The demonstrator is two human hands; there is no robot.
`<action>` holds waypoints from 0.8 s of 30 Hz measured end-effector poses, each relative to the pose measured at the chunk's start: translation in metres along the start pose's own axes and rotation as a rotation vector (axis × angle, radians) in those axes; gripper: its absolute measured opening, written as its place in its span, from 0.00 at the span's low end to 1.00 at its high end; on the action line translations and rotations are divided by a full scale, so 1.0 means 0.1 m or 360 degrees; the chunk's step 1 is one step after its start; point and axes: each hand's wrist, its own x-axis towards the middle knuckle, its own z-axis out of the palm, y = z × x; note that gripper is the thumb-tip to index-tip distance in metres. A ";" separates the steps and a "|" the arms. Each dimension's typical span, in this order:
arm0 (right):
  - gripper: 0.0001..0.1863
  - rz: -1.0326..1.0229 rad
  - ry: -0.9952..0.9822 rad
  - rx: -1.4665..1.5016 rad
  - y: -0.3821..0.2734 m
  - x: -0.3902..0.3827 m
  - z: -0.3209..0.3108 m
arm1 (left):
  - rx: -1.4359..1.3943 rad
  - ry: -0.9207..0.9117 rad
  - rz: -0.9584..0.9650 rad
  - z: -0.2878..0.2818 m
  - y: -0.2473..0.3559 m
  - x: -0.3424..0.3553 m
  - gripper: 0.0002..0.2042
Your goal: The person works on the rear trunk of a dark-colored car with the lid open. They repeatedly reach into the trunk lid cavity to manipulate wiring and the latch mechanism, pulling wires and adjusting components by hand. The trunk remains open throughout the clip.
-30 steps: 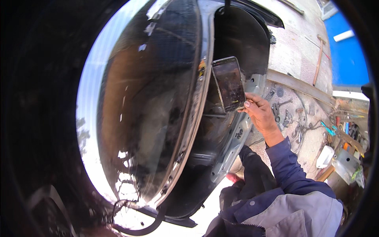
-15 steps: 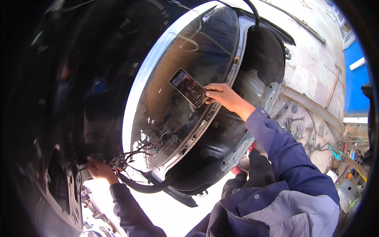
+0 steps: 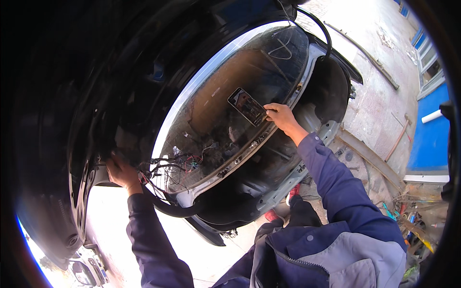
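A smartphone (image 3: 247, 106) with a lit screen is pinched by its lower right end in my right hand (image 3: 281, 117). It hangs over a car's curved, dusty rear window glass (image 3: 216, 103). My left hand (image 3: 121, 174) is closed against the edge of the raised black trunk lid (image 3: 96, 129) on the left; its fingertips are lost in shadow. Beside that hand, a bundle of loose wires (image 3: 180, 165) with connectors spreads over the glass corner. A black curved hinge arm (image 3: 168, 208) runs from the lid down to the car body.
Below the glass lies the open trunk, with a bare metal sill (image 3: 281, 187) at its near side. A second hinge arm (image 3: 319, 24) stands at the far end. On the ground to the right are a metal beam (image 3: 370, 156), a long bar (image 3: 370, 57) and scattered tools (image 3: 415, 230).
My view has turned, so the car's rear appears shifted right. My left hand and the lid sit higher in view. The phone stays in my right hand over the glass.
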 end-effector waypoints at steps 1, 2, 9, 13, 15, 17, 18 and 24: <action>0.16 -0.0001 0.0027 -0.0028 0.03 -0.02 0.00 | -0.0022 -0.0018 -0.0007 0.00 0.01 0.00 0.18; 0.16 -0.0007 0.0056 -0.0041 0.07 -0.04 -0.01 | -0.0011 -0.0046 -0.0062 -0.01 0.02 0.00 0.18; 0.17 -0.0049 0.0277 -0.0491 0.24 -0.29 -0.07 | -0.0001 -0.0042 -0.0119 0.00 0.04 0.00 0.18; 0.16 -0.0342 0.0253 -0.0687 0.20 -0.38 -0.09 | -0.0045 0.0116 0.0135 0.03 0.02 0.00 0.18; 0.15 -0.0385 0.0222 -0.0744 0.17 -0.40 -0.08 | -0.0011 0.0038 0.0017 0.02 0.02 0.00 0.18; 0.15 -0.0384 0.0186 -0.0746 0.15 -0.42 -0.07 | 0.0012 -0.0016 -0.0033 0.01 0.02 0.00 0.19; 0.15 -0.0347 0.0161 -0.0740 0.14 -0.43 -0.07 | 0.0018 -0.0039 -0.0037 0.00 0.02 0.01 0.19; 0.27 -0.0447 0.0120 -0.0868 0.06 -0.57 -0.04 | 0.0051 -0.0053 -0.0035 -0.02 0.03 0.02 0.20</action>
